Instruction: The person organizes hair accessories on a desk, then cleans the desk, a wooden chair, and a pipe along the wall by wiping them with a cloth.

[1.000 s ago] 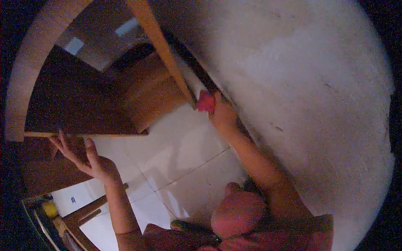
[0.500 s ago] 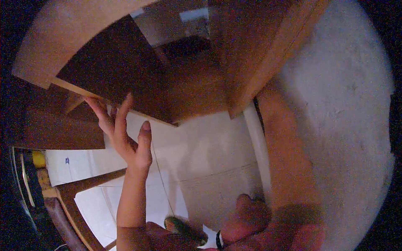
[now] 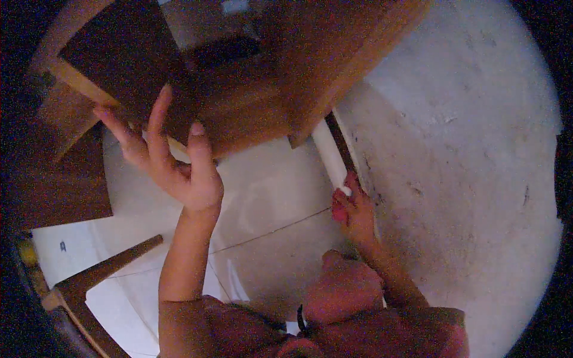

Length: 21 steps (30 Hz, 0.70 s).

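My left hand point(image 3: 170, 158) has its fingers spread, palm up, against the lower edge of a brown wooden cabinet point(image 3: 245, 122) with a dark panel point(image 3: 125, 51). It grasps nothing. Low by the wall, my right hand point(image 3: 361, 224) is closed on a crumpled reddish-pink cloth point(image 3: 339, 209); a small white spot shows at its top. This hand is beside the pale skirting point(image 3: 328, 149) at the foot of the wall, right of the cabinet's end. The picture is dim and grainy, so the cloth's exact shape is unclear.
A scuffed pale wall point(image 3: 459, 161) runs along the right. Light tiles point(image 3: 268, 185) cover the floor. At lower left stands a brown wooden frame point(image 3: 113, 262), with a small yellow thing point(image 3: 27, 253) near it. Inside the cabinet lies a black object point(image 3: 227, 51).
My right hand, hidden behind the cabinet's end before, has drawn back into sight with the reddish-pink cloth. The view has shifted; my left hand keeps its spread pose at the cabinet edge.
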Tool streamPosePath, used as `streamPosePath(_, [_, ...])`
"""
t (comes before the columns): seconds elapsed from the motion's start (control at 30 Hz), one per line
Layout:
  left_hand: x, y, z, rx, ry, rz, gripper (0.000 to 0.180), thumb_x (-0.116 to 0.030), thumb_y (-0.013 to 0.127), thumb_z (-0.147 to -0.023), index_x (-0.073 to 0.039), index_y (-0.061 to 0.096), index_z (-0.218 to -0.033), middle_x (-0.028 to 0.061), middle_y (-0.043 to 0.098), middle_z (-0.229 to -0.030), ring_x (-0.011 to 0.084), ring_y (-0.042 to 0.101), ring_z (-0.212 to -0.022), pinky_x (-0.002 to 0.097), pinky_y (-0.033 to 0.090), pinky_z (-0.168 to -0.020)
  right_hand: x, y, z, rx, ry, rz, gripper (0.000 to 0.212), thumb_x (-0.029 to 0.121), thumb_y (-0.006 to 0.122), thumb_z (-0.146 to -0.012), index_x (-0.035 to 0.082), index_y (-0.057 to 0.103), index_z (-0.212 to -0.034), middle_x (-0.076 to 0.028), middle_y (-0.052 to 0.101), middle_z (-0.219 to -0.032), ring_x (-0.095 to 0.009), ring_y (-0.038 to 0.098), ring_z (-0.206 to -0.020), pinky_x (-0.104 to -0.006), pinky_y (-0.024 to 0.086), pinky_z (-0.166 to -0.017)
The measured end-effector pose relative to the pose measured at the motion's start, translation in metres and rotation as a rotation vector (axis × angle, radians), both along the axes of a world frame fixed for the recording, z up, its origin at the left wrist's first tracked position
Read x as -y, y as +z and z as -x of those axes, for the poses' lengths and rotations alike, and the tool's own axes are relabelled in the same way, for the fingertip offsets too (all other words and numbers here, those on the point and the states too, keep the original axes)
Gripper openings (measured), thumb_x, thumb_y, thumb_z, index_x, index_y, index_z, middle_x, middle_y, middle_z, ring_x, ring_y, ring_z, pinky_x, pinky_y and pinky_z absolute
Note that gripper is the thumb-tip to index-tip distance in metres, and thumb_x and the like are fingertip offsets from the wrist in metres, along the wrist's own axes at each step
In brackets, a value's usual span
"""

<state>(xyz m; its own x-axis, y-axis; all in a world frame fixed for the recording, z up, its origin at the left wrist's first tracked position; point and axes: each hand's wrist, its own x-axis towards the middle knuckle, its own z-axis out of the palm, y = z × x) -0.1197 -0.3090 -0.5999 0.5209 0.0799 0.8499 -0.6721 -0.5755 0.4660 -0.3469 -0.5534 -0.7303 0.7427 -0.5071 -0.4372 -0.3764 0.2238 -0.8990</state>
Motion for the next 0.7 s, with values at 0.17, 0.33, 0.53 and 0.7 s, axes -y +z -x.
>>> streamPosePath(0.17, [-0.01,-0.006,0.0,0.003,-0.056,-0.049,0.04,-0.023,0.063,-0.08,-0.013,0.063,-0.118,0.0238,0.017,-0.151,0.0352,0.018,-0.139,0.0422,0.016,-0.11,0.0,-0.017,-0.061,-0.048,0.472,1.419,0.049,0.013,0.071,-0.065,0.015,0.063,-0.113,-0.022,0.039,-0.136,-0.038,0.053,-0.102,-0.0467,0.045,-0.086])
streamPosePath(0.33, [-0.009,0.003,0.003,0.053,-0.005,-0.071,0.042,-0.012,0.062,-0.076,-0.014,0.061,-0.119,0.02,0.024,-0.149,0.0336,0.034,-0.131,0.0395,0.028,-0.105,0.048,-0.035,-0.171,0.111,0.636,1.683,0.048,0.017,0.072,-0.066,0.012,0.062,-0.113,-0.024,0.04,-0.134,-0.04,0.053,-0.103,-0.046,0.047,-0.087])
streamPosePath(0.53, [-0.017,0.003,0.0,0.09,-0.106,-0.096,0.041,-0.019,0.066,-0.08,-0.011,0.061,-0.12,0.0171,0.033,-0.146,0.0335,0.026,-0.137,0.0437,0.023,-0.11,-0.012,0.023,-0.041,0.021,0.533,0.862,0.052,0.013,0.066,-0.078,0.014,0.052,-0.127,-0.023,0.048,-0.126,-0.036,0.059,-0.095,-0.0412,0.052,-0.08])
streamPosePath(0.7, [-0.017,0.001,0.025,-0.138,-0.051,-0.059,0.046,-0.017,0.06,-0.079,-0.009,0.057,-0.124,0.0203,0.037,-0.143,0.0371,0.034,-0.132,0.0439,0.026,-0.108,-0.02,0.032,0.035,-0.202,0.641,0.843,0.05,0.012,0.064,-0.082,0.016,0.05,-0.13,-0.023,0.051,-0.12,-0.035,0.061,-0.09,-0.0409,0.052,-0.073])
